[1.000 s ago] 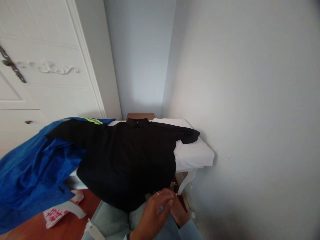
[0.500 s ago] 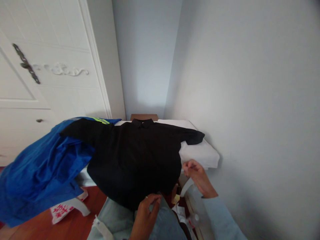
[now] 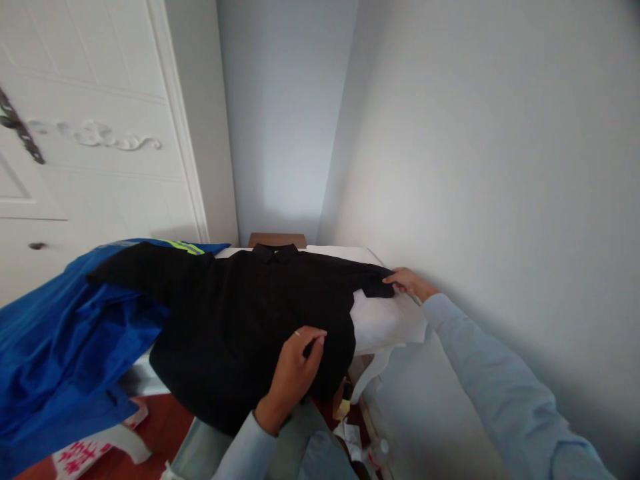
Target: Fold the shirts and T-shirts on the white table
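Observation:
A black collared shirt [image 3: 255,320] lies spread out, its collar at the far side and its sleeves out to left and right. At the end of the right-hand sleeve, my right hand [image 3: 407,283] has its fingers and thumb closed on the cloth. My left hand [image 3: 297,363] hovers over the lower part of the shirt, thumb and fingertips brought together, with nothing visible between them. It wears a ring. Under the left-hand sleeve lies a blue garment [image 3: 85,340] with a yellow-green stripe. Beneath the shirt's right side is a white folded cloth or pad [image 3: 383,320].
A white cabinet [image 3: 115,187] stands at the left, and a grey wall [image 3: 450,167] rises close on the right. Behind the collar is a brown box [image 3: 277,240]. Below, a clear bottle [image 3: 379,452] and loose papers lie on the floor, with a red-and-white bag [image 3: 83,457] at lower left.
My right hand has gone up and away to the sleeve end and closed on it. My left hand has moved forward over the shirt. The view has shifted slightly right.

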`<action>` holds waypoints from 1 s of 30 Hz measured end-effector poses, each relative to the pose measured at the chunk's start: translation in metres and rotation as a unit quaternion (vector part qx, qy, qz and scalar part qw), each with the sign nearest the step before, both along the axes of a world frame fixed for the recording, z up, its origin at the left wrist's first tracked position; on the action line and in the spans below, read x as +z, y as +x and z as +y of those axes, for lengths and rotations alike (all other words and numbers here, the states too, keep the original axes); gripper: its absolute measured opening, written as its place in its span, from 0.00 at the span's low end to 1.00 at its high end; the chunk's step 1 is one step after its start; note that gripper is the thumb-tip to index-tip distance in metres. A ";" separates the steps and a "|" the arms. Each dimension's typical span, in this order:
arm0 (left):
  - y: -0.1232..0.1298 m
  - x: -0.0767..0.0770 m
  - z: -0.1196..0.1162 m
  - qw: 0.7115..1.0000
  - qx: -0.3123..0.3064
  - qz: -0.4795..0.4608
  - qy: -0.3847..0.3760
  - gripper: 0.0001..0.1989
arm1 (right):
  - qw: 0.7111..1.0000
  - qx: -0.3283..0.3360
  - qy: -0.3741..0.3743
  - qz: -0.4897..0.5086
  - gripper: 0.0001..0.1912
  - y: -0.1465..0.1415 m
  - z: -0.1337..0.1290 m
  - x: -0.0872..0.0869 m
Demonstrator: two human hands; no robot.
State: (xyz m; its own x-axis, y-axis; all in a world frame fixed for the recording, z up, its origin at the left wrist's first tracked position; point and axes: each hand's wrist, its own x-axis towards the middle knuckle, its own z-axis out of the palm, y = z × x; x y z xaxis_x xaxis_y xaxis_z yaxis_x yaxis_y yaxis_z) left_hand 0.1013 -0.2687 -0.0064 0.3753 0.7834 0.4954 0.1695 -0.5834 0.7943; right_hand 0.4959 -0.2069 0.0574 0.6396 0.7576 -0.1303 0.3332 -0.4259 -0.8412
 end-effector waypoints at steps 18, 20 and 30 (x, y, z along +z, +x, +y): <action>0.006 0.001 0.074 0.908 0.102 0.383 0.137 0.23 | 0.874 0.081 0.000 -0.479 0.31 0.024 0.017 0.012; 0.007 0.002 0.074 0.904 0.105 0.389 0.140 0.23 | 0.869 0.108 -0.002 -0.482 0.32 0.018 0.020 0.006; 0.006 0.000 0.073 0.896 0.103 0.403 0.158 0.23 | 0.846 0.237 -0.144 -0.456 0.27 0.017 0.053 0.007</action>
